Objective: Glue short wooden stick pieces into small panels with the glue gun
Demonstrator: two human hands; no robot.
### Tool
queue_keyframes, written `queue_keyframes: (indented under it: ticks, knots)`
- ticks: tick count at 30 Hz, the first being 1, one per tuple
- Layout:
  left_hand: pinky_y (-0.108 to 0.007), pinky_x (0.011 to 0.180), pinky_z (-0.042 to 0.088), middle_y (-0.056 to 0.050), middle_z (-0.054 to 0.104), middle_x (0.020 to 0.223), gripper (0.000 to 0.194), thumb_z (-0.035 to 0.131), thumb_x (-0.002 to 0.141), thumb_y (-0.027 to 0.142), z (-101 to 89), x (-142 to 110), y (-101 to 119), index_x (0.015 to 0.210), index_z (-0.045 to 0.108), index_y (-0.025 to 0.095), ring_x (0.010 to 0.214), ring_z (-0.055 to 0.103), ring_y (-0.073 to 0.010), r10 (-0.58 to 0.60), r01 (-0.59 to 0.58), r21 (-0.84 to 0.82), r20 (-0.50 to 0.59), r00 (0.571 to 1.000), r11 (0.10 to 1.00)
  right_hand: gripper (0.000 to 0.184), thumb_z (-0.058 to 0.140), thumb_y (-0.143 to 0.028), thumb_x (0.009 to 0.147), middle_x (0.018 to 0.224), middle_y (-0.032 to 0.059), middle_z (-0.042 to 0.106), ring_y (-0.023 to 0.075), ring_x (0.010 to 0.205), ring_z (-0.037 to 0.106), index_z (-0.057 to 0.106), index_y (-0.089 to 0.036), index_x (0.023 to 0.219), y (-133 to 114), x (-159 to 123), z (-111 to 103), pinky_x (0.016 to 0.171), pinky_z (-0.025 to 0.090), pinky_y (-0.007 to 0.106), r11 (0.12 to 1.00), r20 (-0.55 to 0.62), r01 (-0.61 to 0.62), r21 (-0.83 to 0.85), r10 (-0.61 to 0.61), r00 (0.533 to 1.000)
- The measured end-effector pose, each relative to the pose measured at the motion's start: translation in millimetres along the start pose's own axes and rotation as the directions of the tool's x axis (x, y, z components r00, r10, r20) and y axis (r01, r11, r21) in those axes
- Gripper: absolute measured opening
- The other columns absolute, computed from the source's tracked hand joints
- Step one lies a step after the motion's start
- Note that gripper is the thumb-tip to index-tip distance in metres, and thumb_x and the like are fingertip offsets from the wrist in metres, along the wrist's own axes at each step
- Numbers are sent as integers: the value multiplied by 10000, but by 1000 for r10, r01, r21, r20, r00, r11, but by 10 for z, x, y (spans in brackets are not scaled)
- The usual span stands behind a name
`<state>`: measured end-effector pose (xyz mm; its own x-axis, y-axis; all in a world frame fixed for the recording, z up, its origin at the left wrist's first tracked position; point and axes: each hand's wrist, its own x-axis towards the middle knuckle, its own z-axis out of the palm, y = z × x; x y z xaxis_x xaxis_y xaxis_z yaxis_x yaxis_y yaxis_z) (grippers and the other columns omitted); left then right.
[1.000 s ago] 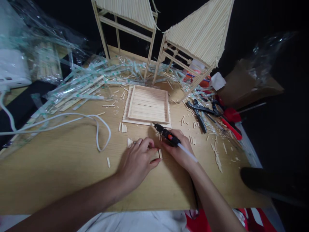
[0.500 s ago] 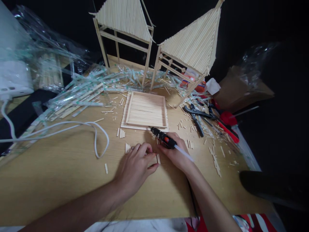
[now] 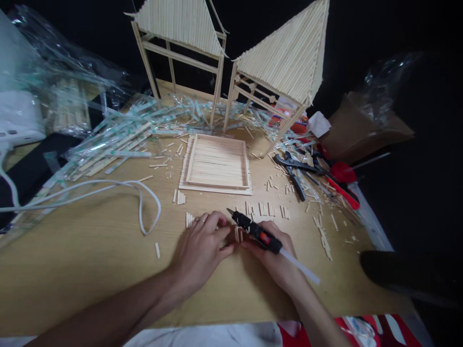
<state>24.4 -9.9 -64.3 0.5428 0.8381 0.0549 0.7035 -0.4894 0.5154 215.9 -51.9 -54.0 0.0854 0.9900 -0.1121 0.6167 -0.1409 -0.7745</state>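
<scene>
Head cam: R hand (image 3: 279,260), gripping glue gun (image 3: 255,231), had shifted nearer, so short sticks (image 3: 262,209) beyond showed; L hand (image 3: 204,246) narrow, contents unclear.

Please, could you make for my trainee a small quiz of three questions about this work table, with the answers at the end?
1. Choose: the glue gun is in
a) the left hand
b) the right hand
c) neither

2. True or false: the tray is held in the left hand.

3. Count: how many roofed models stand at the back?

Key:
1. b
2. False: the tray lies on the table.
3. Two
</scene>
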Motion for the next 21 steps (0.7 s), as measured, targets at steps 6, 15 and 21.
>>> queue_keyframes:
  ticks: [6, 15, 21]
  knots:
    - [-371, 782, 438, -17, 534, 1017, 119, 631, 820, 300, -7, -6, 4, 924, 633, 243, 924, 500, -214, -12, 12, 7, 22, 1000, 1000, 153, 730, -263, 730, 769, -19, 581, 156, 701, 555, 598, -220, 795, -26, -5, 18, 621, 397, 248, 1000, -28, -9, -19, 8, 1000]
    - [-352, 773, 440, -18, 545, 993, 103, 587, 857, 264, -1, -27, 19, 937, 652, 254, 907, 501, -199, -1, 1, -1, 35, 999, 1000, 116, 695, -276, 750, 796, 6, 605, 176, 717, 567, 611, -220, 808, -43, -2, 59, 631, 404, 263, 998, -31, -17, -54, 15, 999]
    - [-346, 756, 435, -15, 541, 982, 114, 560, 875, 306, 11, -37, 33, 937, 639, 252, 888, 511, -194, -11, 11, 17, 38, 999, 1000, 178, 708, -345, 743, 734, -14, 643, 174, 677, 579, 608, -217, 816, -8, -61, 91, 588, 397, 247, 986, -64, -117, 118, 125, 990]
